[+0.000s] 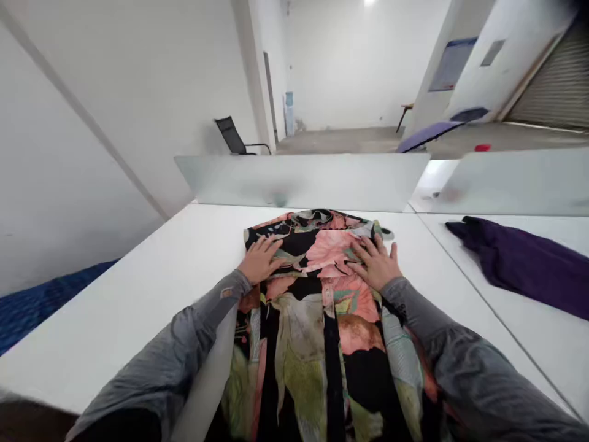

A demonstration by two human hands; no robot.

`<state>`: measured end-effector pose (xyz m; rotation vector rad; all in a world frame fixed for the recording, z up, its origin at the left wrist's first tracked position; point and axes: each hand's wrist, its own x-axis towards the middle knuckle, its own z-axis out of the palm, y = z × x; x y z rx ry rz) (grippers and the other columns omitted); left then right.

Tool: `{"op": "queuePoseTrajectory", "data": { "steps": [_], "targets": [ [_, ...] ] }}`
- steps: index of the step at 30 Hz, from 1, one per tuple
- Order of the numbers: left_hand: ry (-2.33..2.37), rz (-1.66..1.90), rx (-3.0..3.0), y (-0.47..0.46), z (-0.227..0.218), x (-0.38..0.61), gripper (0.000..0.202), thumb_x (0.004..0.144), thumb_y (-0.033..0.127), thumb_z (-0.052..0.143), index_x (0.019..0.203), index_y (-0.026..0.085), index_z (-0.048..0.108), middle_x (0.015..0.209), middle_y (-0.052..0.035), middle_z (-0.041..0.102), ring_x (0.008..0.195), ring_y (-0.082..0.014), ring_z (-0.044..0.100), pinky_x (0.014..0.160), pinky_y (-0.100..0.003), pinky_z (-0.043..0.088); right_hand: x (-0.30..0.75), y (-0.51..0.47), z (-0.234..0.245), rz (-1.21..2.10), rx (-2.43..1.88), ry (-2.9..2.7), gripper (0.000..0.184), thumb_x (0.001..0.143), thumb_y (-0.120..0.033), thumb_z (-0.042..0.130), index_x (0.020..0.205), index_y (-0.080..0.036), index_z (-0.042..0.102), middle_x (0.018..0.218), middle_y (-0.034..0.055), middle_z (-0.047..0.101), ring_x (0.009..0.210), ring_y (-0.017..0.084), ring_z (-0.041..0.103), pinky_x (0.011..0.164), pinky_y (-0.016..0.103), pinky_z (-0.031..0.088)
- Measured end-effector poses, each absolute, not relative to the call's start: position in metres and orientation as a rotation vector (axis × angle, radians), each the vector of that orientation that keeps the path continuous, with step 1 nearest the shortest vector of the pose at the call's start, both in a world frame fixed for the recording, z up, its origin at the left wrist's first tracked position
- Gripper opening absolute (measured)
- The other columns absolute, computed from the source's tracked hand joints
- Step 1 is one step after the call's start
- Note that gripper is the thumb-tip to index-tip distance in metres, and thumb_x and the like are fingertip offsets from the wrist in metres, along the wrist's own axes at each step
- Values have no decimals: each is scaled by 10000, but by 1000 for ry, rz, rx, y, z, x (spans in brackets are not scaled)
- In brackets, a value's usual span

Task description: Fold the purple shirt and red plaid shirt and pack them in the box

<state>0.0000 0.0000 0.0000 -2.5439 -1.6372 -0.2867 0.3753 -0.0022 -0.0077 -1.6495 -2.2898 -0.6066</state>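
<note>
A floral shirt [304, 325] in black, pink and green is spread on the white table [151, 288], its collar toward the far edge and its lower part running out of view below. Across its upper part lies a flat folded band of the same cloth. My left hand [261, 259] rests flat on the left side of that band, fingers spread. On the right side, my right hand [376, 263] also presses down with fingers apart. Neither hand grips the cloth.
A purple garment [529, 261] lies on the adjoining table at right, past a seam. Frosted partitions [313, 181] stand along the far edge. Beyond them are a black chair [232, 135] and a water dispenser [289, 113]. Blue fabric [41, 304] shows at left.
</note>
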Motion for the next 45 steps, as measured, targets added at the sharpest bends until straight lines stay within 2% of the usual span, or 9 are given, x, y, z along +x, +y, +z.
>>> {"op": "queuePoseTrajectory", "data": {
  "steps": [5, 13, 19, 28, 32, 38, 41, 43, 45],
  "targets": [
    [-1694, -243, -2497, -15, -13, -11, 586, 956, 543, 318, 1459, 248, 381, 1527, -66, 358, 1386, -336, 291, 1117, -526, 264, 387, 16, -22, -401, -1727, -2367, 662, 925, -630, 273, 1486, -286, 336, 1509, 107, 362, 1342, 384, 300, 981, 686, 321],
    [-1743, -301, -2336, -45, 21, 10, 564, 956, 505, 363, 1419, 188, 426, 1538, -122, 326, 1404, -336, 268, 1121, -568, 211, 370, -21, 7, -475, -1725, -2261, 681, 914, -652, 292, 1491, -292, 321, 1553, 92, 280, 1393, 405, 189, 1025, 738, 185],
    [-1708, -268, -2555, -137, 14, 12, 643, 938, 581, 356, 1469, 221, 346, 1535, -99, 332, 1421, -315, 250, 1142, -517, 237, 369, -81, -10, -272, -1507, -2542, 627, 940, -613, 268, 1492, -320, 312, 1547, 68, 308, 1366, 381, 288, 1006, 714, 286],
    [-1728, -391, -2475, -247, 5, 20, 571, 973, 474, 348, 1479, 210, 325, 1566, -103, 269, 1450, -289, 205, 1125, -517, 290, 373, -163, 4, -260, -1354, -2600, 674, 920, -629, 336, 1514, -324, 246, 1560, 63, 279, 1390, 378, 265, 1010, 685, 311],
    [-1660, -448, -2471, -289, -3, 35, 499, 979, 414, 369, 1435, 216, 404, 1537, -104, 336, 1425, -270, 284, 1137, -499, 274, 377, -216, -1, -202, -1332, -2615, 669, 928, -598, 354, 1513, -283, 270, 1536, 92, 327, 1395, 376, 271, 1061, 667, 257],
    [-1625, -659, -2441, -320, -14, 12, 529, 979, 220, 318, 1503, 225, 250, 1509, -90, 387, 1410, -211, 321, 1158, -462, 281, 414, -259, 25, 46, -1302, -2229, 561, 978, -458, 335, 1497, -248, 302, 1500, 99, 385, 1380, 262, 356, 1116, 491, 327],
    [-1611, -731, -2371, -338, -31, -13, 619, 922, 90, 279, 1524, 210, 192, 1489, -97, 410, 1416, -199, 312, 1159, -422, 308, 436, -287, 20, 66, -1420, -2189, 498, 972, -449, 368, 1426, -254, 428, 1388, 116, 525, 1294, 283, 474, 1102, 567, 304],
    [-1590, -608, -2362, -348, -43, -23, 690, 866, 45, 294, 1529, 205, 185, 1506, -101, 388, 1431, -233, 280, 1165, -463, 284, 438, -307, 10, 122, -1309, -2404, 489, 946, -451, 441, 1390, -251, 482, 1350, 126, 561, 1281, 303, 487, 1105, 615, 254],
    [-1551, -451, -2366, -354, -49, -25, 738, 817, 29, 329, 1524, 211, 217, 1529, -99, 351, 1443, -276, 242, 1169, -528, 235, 432, -328, 1, 223, -1096, -2598, 517, 921, -419, 504, 1406, -244, 469, 1369, 134, 544, 1311, 294, 457, 1119, 590, 253]
  ]
}}
